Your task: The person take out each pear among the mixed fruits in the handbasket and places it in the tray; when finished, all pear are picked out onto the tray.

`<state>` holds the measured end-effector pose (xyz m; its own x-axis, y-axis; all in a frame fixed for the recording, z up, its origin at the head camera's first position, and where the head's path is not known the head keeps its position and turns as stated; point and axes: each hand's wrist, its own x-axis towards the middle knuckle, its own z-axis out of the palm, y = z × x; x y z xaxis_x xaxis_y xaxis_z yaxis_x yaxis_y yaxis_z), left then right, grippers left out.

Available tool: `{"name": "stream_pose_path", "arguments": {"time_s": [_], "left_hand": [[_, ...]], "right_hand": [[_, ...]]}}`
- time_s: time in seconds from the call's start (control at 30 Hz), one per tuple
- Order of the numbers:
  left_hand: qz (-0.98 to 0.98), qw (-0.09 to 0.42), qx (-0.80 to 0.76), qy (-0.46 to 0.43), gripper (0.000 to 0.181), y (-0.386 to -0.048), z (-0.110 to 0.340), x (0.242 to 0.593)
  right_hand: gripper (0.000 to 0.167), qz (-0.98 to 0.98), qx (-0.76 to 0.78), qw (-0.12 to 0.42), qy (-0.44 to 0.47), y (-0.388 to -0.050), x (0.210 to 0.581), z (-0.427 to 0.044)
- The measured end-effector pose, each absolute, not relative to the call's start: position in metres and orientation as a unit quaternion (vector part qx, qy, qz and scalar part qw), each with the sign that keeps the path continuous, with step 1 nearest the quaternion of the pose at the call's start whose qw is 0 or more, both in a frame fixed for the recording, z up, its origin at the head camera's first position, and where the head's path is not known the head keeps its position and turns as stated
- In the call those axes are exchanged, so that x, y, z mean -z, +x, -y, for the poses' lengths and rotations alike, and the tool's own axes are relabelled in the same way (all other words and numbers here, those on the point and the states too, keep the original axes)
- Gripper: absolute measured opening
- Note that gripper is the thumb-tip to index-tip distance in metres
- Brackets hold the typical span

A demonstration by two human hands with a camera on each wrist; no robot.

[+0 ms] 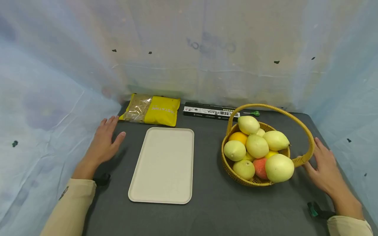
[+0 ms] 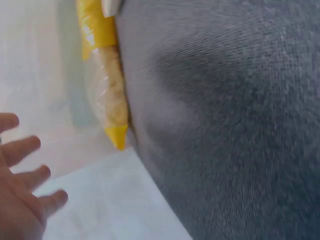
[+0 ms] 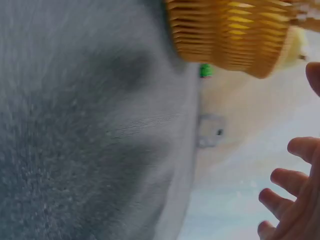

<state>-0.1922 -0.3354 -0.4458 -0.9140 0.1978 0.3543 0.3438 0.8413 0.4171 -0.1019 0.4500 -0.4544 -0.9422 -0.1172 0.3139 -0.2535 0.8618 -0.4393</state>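
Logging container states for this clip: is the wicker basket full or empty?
Full: the wicker basket is heaped with fruit, some rising above its rim.

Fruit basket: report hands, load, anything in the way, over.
Left hand empty, near yellow bag. Right hand empty, beside basket. Basket upright, heaped with fruit. In the way: basket handle, between right hand and fruit.

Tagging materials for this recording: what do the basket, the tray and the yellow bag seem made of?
Basket: wicker or woven plastic imitation, slight sheen; ribbed weave shows. Tray: probably matte plastic, smooth and evenly cream. Yellow bag: likely glossy plastic film; its see-through section shines.
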Motion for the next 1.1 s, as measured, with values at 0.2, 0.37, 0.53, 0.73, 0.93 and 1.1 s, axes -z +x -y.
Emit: {"name": "stream_pose_path", "arguments": {"time_s": [0.2,0.37,0.53,0.73,0.93,1.1], "left_hand": [[0.914,0.219,0.327,-0.1,0.064,-0.166,0.336,0.433],[0.874,0.272,0.394,-0.082,0.057,-0.15,0.331,0.433],[0.818,0.265,0.497,-0.119,0.052,-0.149,0.315,0.437],[0.811,0.238,0.519,-0.126,0.054,-0.163,0.297,0.439],[0.84,0.177,0.496,-0.127,0.051,-0.185,0.286,0.436],[0.874,0.137,0.451,-0.121,0.051,-0.2,0.283,0.435]], "right_hand": [[0.082,0.947,-0.277,0.159,0.018,-0.062,0.435,-0.431],[0.076,0.926,-0.315,0.208,-0.029,-0.027,0.419,-0.406],[0.072,0.876,-0.412,0.251,-0.021,0.003,0.404,-0.384],[0.079,0.874,-0.42,0.239,0.044,0.013,0.384,-0.356],[0.089,0.88,-0.419,0.199,0.098,0.0,0.363,-0.334],[0.087,0.858,-0.435,0.194,0.191,-0.026,0.36,-0.322]]}}
